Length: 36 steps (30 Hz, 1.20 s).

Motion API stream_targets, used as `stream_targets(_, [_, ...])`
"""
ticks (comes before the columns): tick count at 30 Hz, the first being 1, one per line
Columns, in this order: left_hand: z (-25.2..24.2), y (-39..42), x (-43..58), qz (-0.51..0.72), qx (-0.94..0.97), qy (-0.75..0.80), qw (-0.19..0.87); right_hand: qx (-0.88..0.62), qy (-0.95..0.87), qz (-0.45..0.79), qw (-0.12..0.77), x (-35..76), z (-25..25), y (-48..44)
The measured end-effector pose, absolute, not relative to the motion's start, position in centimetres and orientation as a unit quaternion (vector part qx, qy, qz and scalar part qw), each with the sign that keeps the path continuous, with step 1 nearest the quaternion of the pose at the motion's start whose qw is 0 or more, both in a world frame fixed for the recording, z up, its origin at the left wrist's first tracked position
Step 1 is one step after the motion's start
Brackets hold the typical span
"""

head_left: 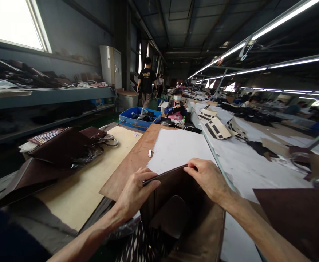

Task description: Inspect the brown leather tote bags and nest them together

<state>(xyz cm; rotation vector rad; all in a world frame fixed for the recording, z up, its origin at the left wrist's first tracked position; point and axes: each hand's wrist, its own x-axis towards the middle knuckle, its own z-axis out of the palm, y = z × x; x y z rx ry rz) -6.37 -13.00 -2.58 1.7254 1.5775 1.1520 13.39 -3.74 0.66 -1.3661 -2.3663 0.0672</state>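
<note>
A dark brown bag [203, 218] stands upright close in front of me with its mouth facing me, so I look into its shadowed inside. My left hand [134, 191] pinches the bag's far top edge on the left, thumb on the near side. Farther right along that same edge, my right hand [207, 178] grips it between thumb and fingers. A paler flap or pocket shows inside the bag. Behind the raised edge lies a white sheet [184, 145] on a brown board [129, 160]. The bag's underside is out of sight.
Brown bags with plastic-wrapped handles [58, 149] lie on a cream board [74, 185] at left. A blue bin [140, 118] stands ahead, with a seated person [177, 105] beside it. Cream pieces with black strips [215, 125] and a brown panel [296, 214] lie on the right table.
</note>
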Motion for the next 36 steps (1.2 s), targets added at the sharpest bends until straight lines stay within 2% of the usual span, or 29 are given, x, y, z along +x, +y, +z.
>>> stream_targets(12, [-3.4, -12.4, -7.1, 0.439, 0.595, 0.577, 0.348, -0.484, -0.851, 0.083, 0.186, 13.8, 1.0, -3.6])
stream_targets(22, [-2.9, -12.5, -6.7, 0.434, 0.615, 0.585, 0.302, -0.456, -0.871, 0.025, 0.18, 13.7, 0.6, -3.4])
stream_targets(36, [-1.7, -12.4, -6.1, 0.413, 0.615, 0.6, 0.302, -0.441, -0.879, -0.059, 0.171, 13.8, 0.4, -3.6])
